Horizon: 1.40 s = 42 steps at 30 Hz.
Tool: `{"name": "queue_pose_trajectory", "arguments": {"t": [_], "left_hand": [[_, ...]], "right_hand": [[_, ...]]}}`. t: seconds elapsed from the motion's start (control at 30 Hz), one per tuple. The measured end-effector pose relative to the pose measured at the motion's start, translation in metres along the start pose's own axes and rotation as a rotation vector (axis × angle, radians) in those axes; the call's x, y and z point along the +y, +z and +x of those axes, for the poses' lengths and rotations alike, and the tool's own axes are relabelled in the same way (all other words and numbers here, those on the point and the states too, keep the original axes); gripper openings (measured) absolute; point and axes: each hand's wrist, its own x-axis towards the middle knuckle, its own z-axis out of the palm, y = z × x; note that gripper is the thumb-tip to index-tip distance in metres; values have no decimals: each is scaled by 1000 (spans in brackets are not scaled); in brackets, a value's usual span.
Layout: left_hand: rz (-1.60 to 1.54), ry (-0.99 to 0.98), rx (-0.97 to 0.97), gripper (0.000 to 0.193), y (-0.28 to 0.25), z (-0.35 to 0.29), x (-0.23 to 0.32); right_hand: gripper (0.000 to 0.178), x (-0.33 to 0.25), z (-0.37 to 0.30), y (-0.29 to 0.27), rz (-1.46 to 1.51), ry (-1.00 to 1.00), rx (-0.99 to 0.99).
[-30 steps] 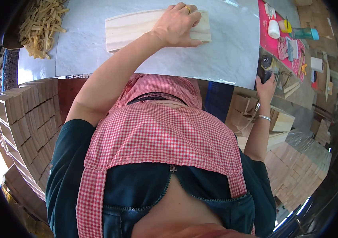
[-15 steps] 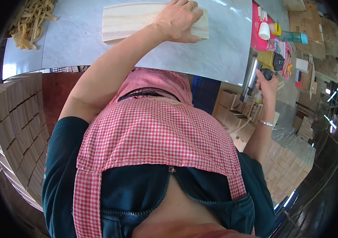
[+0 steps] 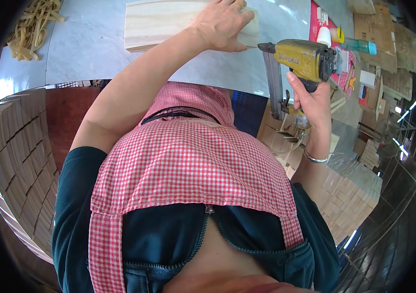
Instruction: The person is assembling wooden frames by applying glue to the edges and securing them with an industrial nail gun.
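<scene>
A long pale wooden piece [image 3: 159, 24] lies on the grey marbled tabletop [image 3: 86, 49]; whether it is solid or a box I cannot tell. Across its right part my left hand [image 3: 222, 25] is closed, thumb at the near right corner and fingers toward the far edge. My right hand [image 3: 313, 100] is wrapped round the handle of a yellow and black nail gun [image 3: 301, 54]. The gun's nose points left, close to the right end of the wooden piece; a gap or contact is hard to judge. Its long magazine hangs toward me past the table edge.
Tan strips [image 3: 32, 29] lie in a heap at the far left. At the right are a white bottle [image 3: 323, 36] and a teal bottle [image 3: 359, 45]. Stacked wooden pieces [image 3: 17, 141] stand at lower left, with more stacks [image 3: 344, 200] at lower right.
My right hand has lifted the nail gun and brought it left, turning its nose toward the wooden piece. The left hand stays on the wood.
</scene>
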Motion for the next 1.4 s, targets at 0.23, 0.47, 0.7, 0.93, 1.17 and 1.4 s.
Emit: {"name": "queue_pose_trajectory", "arguments": {"t": [0.23,0.47,0.7,0.93,1.17,1.4], "left_hand": [[10,-74,-49,57,-2,3,4],[8,-103,-104,56,-8,5,7],[-80,-106,-88,54,-1,3,0],[-42,-109,-83,55,-1,4,2],[139,-165,22,51,4,0,8],[183,-144,69,52,21,-1,-1]], "right_hand": [[22,-1,-1,7,4,42,10],[23,-3,-1,16,40,25,81],[25,-11,22,17,32,18,76],[25,-15,28,18,-1,56,61],[23,-25,30,17,-26,76,37],[27,-41,49,4,-79,39,-2]]}}
